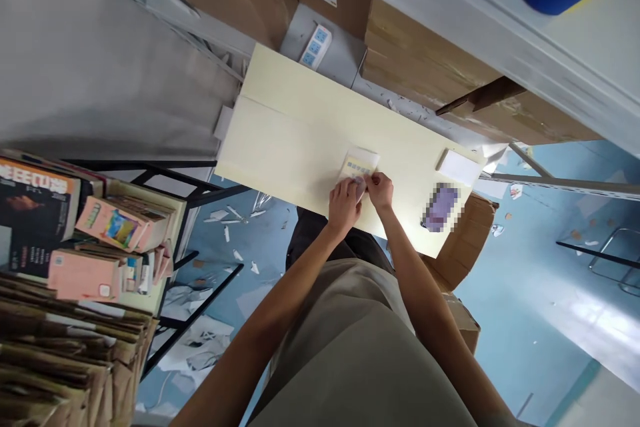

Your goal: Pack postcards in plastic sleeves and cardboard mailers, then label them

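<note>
A small pale book point(361, 159) with a yellow cover panel lies on the cream table point(290, 127), close to its front edge. My left hand point(345, 205) has its fingers curled over the lower left part of the book. Its lower right edge is pinched between the thumb and fingers of my right hand point(381, 191). A small greyish patch shows on the cover between the two hands; what it is, I cannot make out. The fingers hide the book's lower corners.
A white block like a paper stack point(460, 167) and a pixelated phone-like object point(441, 207) lie at the table's right end. Behind the table are a power strip point(316, 47) and cardboard boxes point(425, 47). Piled books point(85, 273) stand left; paper scraps litter the blue floor.
</note>
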The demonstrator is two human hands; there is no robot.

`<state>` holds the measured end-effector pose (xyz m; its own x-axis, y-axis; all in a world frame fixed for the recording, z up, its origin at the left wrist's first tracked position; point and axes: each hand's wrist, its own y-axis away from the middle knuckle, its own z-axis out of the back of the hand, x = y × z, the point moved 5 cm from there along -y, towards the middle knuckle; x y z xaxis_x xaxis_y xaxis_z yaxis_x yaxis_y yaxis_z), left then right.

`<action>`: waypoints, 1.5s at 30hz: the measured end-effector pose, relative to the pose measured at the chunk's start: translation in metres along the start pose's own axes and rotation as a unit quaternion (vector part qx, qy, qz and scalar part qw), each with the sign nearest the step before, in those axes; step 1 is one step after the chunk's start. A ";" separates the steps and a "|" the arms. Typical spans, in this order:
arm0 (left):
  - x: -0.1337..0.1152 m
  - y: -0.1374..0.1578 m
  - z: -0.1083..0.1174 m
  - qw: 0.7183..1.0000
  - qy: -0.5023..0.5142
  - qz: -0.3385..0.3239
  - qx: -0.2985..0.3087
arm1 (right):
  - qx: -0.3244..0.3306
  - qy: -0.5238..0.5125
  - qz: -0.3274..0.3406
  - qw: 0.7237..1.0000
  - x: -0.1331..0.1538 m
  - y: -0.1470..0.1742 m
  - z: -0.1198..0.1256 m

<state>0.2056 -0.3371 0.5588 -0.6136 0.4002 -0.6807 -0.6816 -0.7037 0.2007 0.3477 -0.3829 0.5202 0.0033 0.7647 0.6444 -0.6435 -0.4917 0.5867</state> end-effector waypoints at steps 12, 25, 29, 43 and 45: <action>0.028 0.002 0.019 0.967 0.226 0.096 -0.066 | 0.145 0.336 0.388 0.846 0.067 0.009 0.009; 0.075 0.044 0.011 0.833 0.388 0.342 -0.194 | 0.158 0.261 0.381 0.873 0.119 -0.067 -0.011; 0.086 0.043 0.001 0.827 0.355 0.390 -0.196 | 0.142 0.272 0.328 0.894 0.110 -0.085 -0.035; 0.078 0.052 0.015 0.877 0.252 0.402 -0.071 | 0.020 0.217 0.309 0.926 0.097 -0.052 -0.005; 0.067 0.053 0.022 0.891 0.231 0.390 -0.016 | -0.006 0.184 0.319 0.929 0.094 -0.033 0.019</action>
<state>0.1193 -0.3342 0.5393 -0.6614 -0.4972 -0.5616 -0.1031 -0.6813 0.7247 0.3837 -0.3030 0.5703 -0.6437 0.4103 0.6460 -0.4328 -0.8913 0.1349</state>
